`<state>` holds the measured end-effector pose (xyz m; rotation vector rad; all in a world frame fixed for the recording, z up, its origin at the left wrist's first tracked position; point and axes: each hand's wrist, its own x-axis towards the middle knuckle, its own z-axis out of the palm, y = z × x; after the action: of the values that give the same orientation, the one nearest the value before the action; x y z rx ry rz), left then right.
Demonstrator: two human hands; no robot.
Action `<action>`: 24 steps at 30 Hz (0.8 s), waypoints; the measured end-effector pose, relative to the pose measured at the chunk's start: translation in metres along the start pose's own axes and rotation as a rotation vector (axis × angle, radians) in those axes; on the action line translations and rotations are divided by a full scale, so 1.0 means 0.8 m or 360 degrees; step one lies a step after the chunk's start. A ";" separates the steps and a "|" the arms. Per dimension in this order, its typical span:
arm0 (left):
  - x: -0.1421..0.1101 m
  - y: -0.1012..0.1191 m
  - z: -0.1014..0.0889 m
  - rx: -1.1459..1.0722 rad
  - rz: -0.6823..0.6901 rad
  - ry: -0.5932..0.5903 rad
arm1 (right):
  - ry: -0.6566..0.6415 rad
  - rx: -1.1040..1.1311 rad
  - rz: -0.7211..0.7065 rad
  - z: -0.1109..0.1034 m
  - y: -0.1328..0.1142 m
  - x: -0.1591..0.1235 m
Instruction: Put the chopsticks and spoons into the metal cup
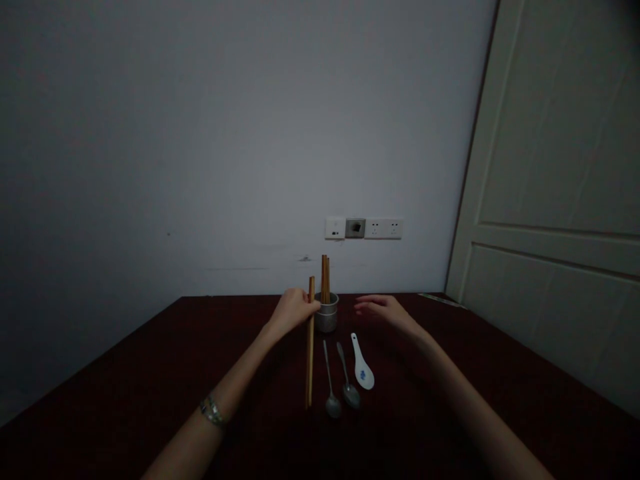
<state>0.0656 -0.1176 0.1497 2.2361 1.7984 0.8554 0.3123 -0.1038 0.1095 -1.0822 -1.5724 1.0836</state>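
Note:
My left hand (295, 308) is closed around a pair of wooden chopsticks (311, 353), gripped near the upper end and pointing down toward me. Just behind stands a grey metal cup (327, 319) with several more chopsticks (325, 279) upright in it. To the right of the cup my right hand (383, 308) hovers with nothing in it, its fingers stretched toward the cup and apart from it. In front of the cup lie a long-handled metal spoon (329, 387), a second metal spoon (349, 383) and a white ceramic soup spoon (362, 367) with a blue mark.
Everything rests on a dark red table (150, 380) whose far edge meets a pale wall (240, 147). Sockets and switch plates (383, 229) are set in the wall above the cup. A panelled door (560, 187) stands on the right.

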 end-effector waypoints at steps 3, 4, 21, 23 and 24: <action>0.004 0.016 -0.004 -0.0015 0.0055 0.0185 | -0.0348 0.0247 0.0052 0.047 -0.042 -0.018; 0.004 0.020 -0.005 -0.0019 0.0080 0.0221 | -0.0440 0.0242 0.0072 0.061 -0.049 -0.022; 0.015 0.038 0.010 -0.0086 0.0171 0.0292 | -0.0346 0.0167 0.0007 0.109 -0.039 -0.004; 0.017 0.033 0.010 -0.0197 0.0239 0.0270 | -0.0348 0.0174 0.0007 0.108 -0.042 -0.005; 0.017 0.031 0.010 -0.0260 0.0263 0.0249 | -0.0354 0.0175 0.0008 0.106 -0.044 -0.006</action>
<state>0.0924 -0.1095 0.1594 2.2912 1.5540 1.1937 0.2255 -0.1301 0.1256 -0.9171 -1.6612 1.3149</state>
